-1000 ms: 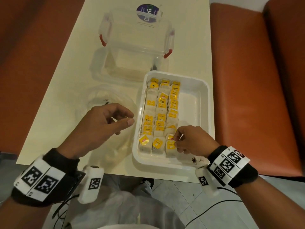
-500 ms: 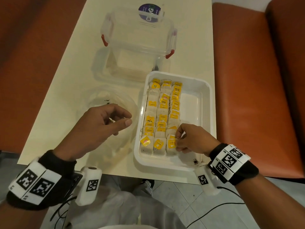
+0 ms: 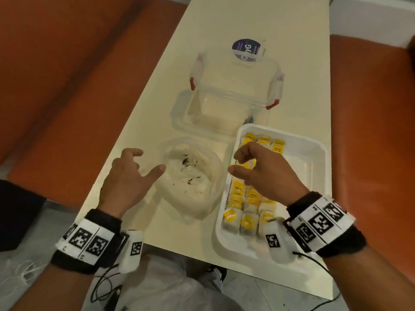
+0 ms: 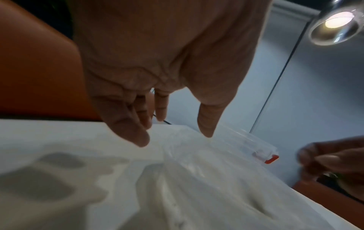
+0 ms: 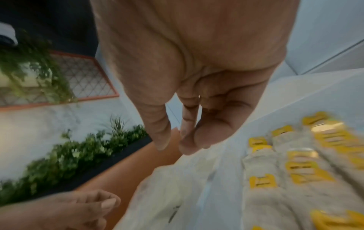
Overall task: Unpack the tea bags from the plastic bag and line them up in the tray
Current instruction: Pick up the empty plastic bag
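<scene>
A white tray (image 3: 314,158) on the table's right holds three rows of tea bags (image 3: 249,223) with yellow tags, also seen in the right wrist view (image 5: 295,171). The crumpled clear plastic bag (image 3: 190,178) lies left of the tray with dark crumbs inside; I see no tea bags in it. My left hand (image 3: 149,161) hovers just left of the bag, fingers spread and loosely bent, holding nothing (image 4: 173,133). My right hand (image 3: 234,162) hangs over the tray's left rows near the bag, fingers loosely curled and holding nothing (image 5: 175,143).
A clear plastic box (image 3: 235,93) with red latches stands behind the bag and tray, a purple sticker (image 3: 246,49) on its far side. The tray's right part is bare. Orange benches (image 3: 370,131) flank the narrow cream table (image 3: 139,122). The tray's near edge overhangs the table front.
My right hand let go of the tea bag at the near end of the third row, lifted and moved left toward the plastic bag. My left hand shifted left, off the bag.
</scene>
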